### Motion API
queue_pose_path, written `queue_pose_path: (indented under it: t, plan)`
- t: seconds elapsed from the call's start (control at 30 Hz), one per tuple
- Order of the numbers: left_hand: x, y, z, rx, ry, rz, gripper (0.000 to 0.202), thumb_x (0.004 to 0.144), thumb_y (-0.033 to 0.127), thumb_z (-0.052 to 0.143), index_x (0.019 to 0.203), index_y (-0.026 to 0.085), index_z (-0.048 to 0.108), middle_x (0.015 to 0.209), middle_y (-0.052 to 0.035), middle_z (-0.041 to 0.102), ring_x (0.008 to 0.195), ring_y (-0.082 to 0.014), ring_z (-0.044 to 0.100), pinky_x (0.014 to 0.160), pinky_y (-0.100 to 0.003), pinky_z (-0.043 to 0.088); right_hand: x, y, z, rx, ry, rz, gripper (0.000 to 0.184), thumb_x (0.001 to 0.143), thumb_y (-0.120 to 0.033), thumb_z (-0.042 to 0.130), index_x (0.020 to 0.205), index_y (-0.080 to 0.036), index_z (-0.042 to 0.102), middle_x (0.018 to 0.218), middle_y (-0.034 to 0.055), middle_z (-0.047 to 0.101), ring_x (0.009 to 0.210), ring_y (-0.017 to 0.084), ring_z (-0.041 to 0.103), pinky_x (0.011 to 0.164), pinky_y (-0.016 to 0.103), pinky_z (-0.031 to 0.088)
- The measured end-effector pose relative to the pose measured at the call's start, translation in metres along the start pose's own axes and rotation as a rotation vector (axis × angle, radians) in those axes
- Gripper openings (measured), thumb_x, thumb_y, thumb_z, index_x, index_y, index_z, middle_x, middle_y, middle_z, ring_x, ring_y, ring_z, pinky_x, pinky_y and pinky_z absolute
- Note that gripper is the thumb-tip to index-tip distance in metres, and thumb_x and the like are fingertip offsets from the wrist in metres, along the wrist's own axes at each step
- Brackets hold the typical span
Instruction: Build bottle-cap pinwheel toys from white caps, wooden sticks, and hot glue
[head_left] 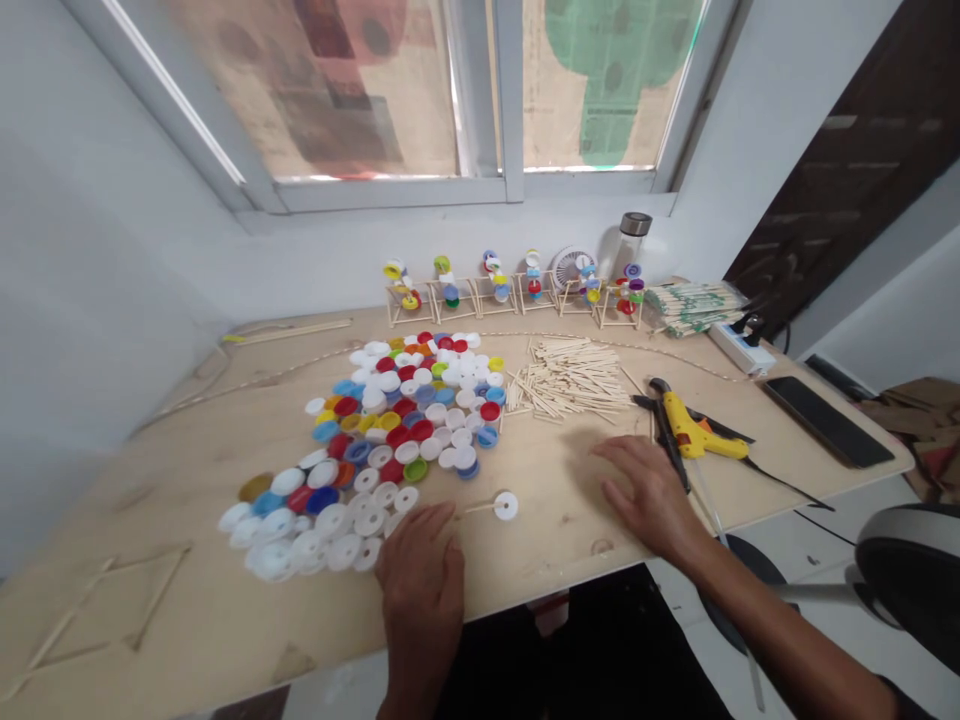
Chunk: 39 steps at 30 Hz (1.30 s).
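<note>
My left hand (420,560) rests on the wooden table (187,620) near its front edge, fingers closed round the end of a thin stick that carries a white cap (505,505) on its far tip. My right hand (649,495) lies flat on the table with fingers stretched out, holding nothing, just left of the yellow glue gun (694,432). A large heap of coloured and white bottle caps (397,430) spreads beyond my left hand. A pile of wooden sticks (570,380) lies beyond my right hand.
Several small stick-frame models with caps (514,290) line the back wall beside a small fan (571,266) and a jar (632,245). A bundle of sticks (694,305), power strip (742,348) and dark phone (825,420) sit at right. A stick square (105,610) lies at left.
</note>
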<state>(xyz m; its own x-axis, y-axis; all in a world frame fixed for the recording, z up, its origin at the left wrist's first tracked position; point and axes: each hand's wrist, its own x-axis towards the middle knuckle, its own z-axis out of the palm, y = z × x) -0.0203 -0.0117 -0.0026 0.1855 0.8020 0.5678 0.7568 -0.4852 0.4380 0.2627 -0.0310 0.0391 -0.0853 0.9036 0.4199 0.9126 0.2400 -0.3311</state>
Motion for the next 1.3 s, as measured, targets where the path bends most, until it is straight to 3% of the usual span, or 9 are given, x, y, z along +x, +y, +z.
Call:
queue_pose_path:
  t: [0.2,0.37,0.57,0.7,0.9,1.2,1.3]
  plan:
    - [0.004,-0.004,-0.001,0.006,-0.084,0.081,0.032,0.086,0.016,0.05,0.117,0.02,0.053,0.108,-0.0085,0.065,0.114,-0.0272,0.052,0.099,-0.048,0.037,-0.02,0.07,-0.036,-0.21,0.143,0.061,0.024,0.087,-0.03,0.051,0.104,-0.019,0.064,0.101,0.0106,0.067,0.094,0.027,0.061,0.084,0.043,0.047]
    - [0.017,-0.003,0.01,0.04,-0.142,0.254,0.035,0.083,0.021,0.054,0.118,0.023,0.055,0.106,-0.0069,0.069,0.108,-0.0292,0.056,0.094,-0.048,0.036,-0.043,0.104,-0.053,-0.333,0.122,0.126,0.026,0.086,-0.029,0.05,0.104,-0.017,0.064,0.099,0.0117,0.068,0.088,0.026,0.062,0.079,0.042,0.049]
    - [0.021,-0.003,0.022,0.061,-0.204,0.307,0.037,0.082,0.024,0.055,0.118,0.021,0.054,0.11,-0.0084,0.069,0.106,-0.0298,0.058,0.091,-0.047,0.036,-0.058,0.117,-0.058,-0.474,0.023,0.142,0.038,0.079,-0.019,0.048,0.115,-0.015,0.06,0.111,0.013,0.065,0.1,0.028,0.059,0.082,0.042,0.047]
    - [0.022,0.001,0.024,0.042,-0.209,0.248,0.036,0.081,0.024,0.054,0.117,0.02,0.056,0.109,-0.0081,0.07,0.103,-0.0286,0.059,0.09,-0.046,0.037,-0.057,0.125,-0.056,-0.527,-0.036,0.13,0.047,0.077,-0.017,0.049,0.124,-0.017,0.055,0.116,0.0116,0.063,0.102,0.028,0.058,0.08,0.041,0.046]
    - [0.026,0.013,0.022,0.0,-0.25,0.126,0.035,0.08,0.023,0.054,0.115,0.021,0.058,0.107,-0.0085,0.07,0.103,-0.0278,0.06,0.088,-0.045,0.04,-0.045,0.133,-0.045,-0.591,-0.048,0.087,0.039,0.081,-0.023,0.05,0.119,-0.016,0.058,0.116,0.0127,0.063,0.094,0.029,0.059,0.074,0.04,0.045]
    - [0.026,0.018,0.026,-0.023,-0.242,0.05,0.027,0.079,0.019,0.056,0.105,0.021,0.063,0.101,-0.0075,0.07,0.097,-0.0256,0.06,0.088,-0.043,0.041,-0.035,0.149,-0.042,-0.476,-0.075,0.084,0.036,0.075,-0.024,0.053,0.111,-0.016,0.058,0.114,0.0149,0.062,0.096,0.031,0.057,0.078,0.044,0.045]
    - [0.027,0.018,0.026,-0.04,-0.251,0.03,0.024,0.079,0.018,0.057,0.102,0.021,0.063,0.099,-0.007,0.069,0.097,-0.0254,0.059,0.088,-0.043,0.04,-0.032,0.147,-0.048,-0.304,-0.032,0.24,0.037,0.074,-0.033,0.055,0.107,-0.016,0.058,0.104,0.0138,0.065,0.09,0.03,0.059,0.075,0.043,0.047]
